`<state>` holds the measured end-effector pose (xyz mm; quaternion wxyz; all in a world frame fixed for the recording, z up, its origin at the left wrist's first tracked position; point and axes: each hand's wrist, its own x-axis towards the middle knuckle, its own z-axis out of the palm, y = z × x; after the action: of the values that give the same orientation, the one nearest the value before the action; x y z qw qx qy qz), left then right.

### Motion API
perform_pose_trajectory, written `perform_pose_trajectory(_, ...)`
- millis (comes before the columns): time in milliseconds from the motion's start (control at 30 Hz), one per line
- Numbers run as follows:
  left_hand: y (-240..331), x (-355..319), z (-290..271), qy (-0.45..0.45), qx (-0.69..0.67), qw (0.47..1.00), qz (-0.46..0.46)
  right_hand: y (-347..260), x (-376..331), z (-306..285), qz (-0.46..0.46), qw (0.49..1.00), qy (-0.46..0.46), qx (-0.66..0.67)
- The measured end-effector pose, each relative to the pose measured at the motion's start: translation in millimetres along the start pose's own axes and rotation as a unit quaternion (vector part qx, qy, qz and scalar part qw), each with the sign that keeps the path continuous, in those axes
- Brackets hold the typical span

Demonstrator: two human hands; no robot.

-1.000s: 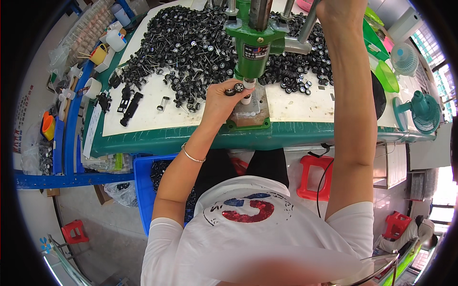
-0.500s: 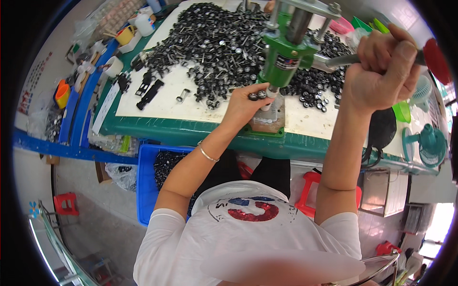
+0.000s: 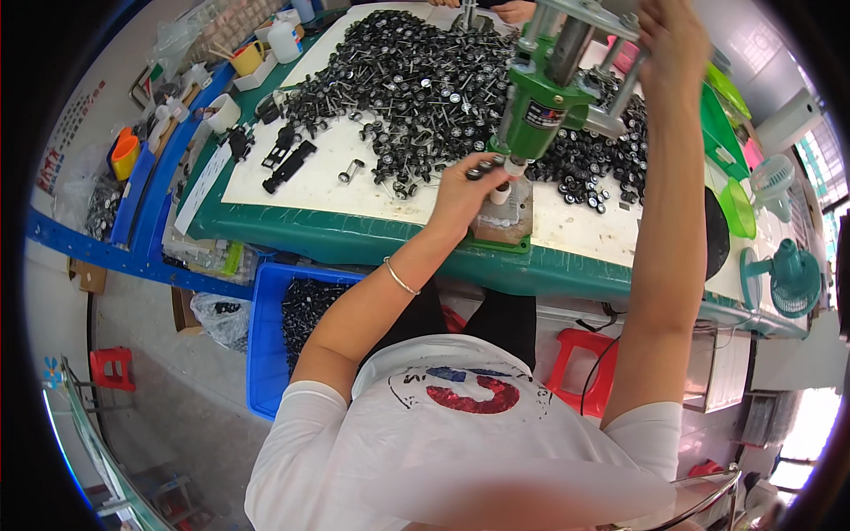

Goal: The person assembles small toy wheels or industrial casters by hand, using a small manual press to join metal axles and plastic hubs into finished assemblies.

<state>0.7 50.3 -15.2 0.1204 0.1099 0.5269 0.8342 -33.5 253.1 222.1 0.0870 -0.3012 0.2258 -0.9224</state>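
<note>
A green hand press (image 3: pixel 534 104) stands at the table's front edge, its ram just above a white post (image 3: pixel 501 193) on the base plate. My left hand (image 3: pixel 462 190) is beside the post, fingers pinched on small black toy wheels (image 3: pixel 479 170); whether an axle joins them is hidden. High at the upper right, my right hand (image 3: pixel 668 40) is closed around the press lever (image 3: pixel 625 87), which now points upward. The handle's end is out of the picture. Behind the press spreads a large heap of black toy wheels on metal axles (image 3: pixel 425 88).
Loose wheels (image 3: pixel 584 188) lie right of the press. Black toy chassis (image 3: pixel 289 166) and one wheel-axle set (image 3: pixel 351 171) lie on the left. A blue bin (image 3: pixel 266 336) of black parts sits below the table. Another person's hands (image 3: pixel 513 11) show at the far edge. Small fans (image 3: pixel 791 274) stand right.
My right hand has swung the lever up and away from me. My left hand stays by the post with the wheels. The view has shifted slightly.
</note>
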Motion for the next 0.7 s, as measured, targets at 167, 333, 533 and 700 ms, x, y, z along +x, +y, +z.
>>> perform_pose_trajectory(167,6,6,-32,0.088,0.008,0.996,-0.011,-28,15,-48,0.037,0.995,0.026,-0.084)
perform_pose_trajectory(333,6,7,-85,0.044,0.567,0.806,0.166,22,-25,-26,-0.269,0.629,0.196,-0.703)
perform_pose_trajectory(533,4,5,-74,-0.001,0.663,0.732,0.157,29,-120,-105,0.007,0.667,0.377,-0.642)
perform_pose_trajectory(700,11,16,-76,0.01,0.51,0.848,0.143,64,-181,-150,0.011,0.485,0.237,-0.842)
